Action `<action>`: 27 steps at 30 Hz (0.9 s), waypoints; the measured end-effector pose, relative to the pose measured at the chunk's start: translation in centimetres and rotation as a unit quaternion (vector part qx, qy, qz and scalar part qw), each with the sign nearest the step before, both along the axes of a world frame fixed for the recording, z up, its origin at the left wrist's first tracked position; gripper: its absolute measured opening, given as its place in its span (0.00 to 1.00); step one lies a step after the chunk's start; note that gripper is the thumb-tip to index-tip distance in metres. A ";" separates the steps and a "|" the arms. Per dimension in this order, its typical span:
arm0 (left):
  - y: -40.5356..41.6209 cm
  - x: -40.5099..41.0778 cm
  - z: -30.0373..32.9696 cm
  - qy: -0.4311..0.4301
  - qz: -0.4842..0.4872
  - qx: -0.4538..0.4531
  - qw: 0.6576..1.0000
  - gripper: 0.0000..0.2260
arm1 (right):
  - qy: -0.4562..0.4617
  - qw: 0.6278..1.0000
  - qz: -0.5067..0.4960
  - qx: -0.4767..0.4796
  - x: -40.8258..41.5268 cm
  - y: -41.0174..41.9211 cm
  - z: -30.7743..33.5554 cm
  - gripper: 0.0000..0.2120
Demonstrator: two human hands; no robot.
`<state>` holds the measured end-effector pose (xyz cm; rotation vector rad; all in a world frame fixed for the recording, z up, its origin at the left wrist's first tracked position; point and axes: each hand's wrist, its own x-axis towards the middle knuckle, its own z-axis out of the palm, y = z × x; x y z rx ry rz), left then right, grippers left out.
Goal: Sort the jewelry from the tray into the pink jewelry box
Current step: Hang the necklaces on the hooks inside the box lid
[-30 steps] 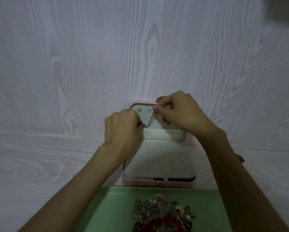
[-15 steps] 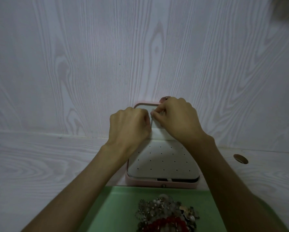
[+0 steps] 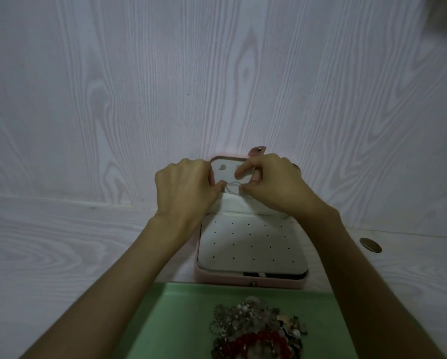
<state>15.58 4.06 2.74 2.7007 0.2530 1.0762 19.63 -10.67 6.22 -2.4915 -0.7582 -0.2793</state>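
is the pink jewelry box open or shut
Open: the pink jewelry box has its lid upright against the wall, the dotted white panel exposed.

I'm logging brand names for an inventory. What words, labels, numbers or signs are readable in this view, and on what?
None: no readable text anywhere in this view.
The pink jewelry box shows no lettering; its white panel has only small holes.
The green tray bears no print.
The jewelry pile shows no tags.
The wood-grain wall is unmarked.
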 end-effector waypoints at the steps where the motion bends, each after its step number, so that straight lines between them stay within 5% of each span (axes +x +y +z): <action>1: 0.1 0.0 0.1 0.006 0.002 0.002 1.000 0.14 | 0.041 0.999 0.007 0.008 0.1 -0.1 0.2 0.11; 5: 0.3 0.0 0.1 0.033 0.004 -0.010 0.999 0.13 | 0.114 0.991 0.033 0.058 -0.1 -0.4 0.8 0.08; 13: 1.0 -0.4 1.8 0.126 -0.043 -0.107 0.985 0.11 | -0.125 0.990 -0.030 0.050 0.0 0.3 -0.5 0.11; 27: 0.8 0.1 1.1 0.061 -0.129 -0.220 0.965 0.08 | -0.169 0.981 -0.020 0.099 -0.3 1.8 -1.5 0.02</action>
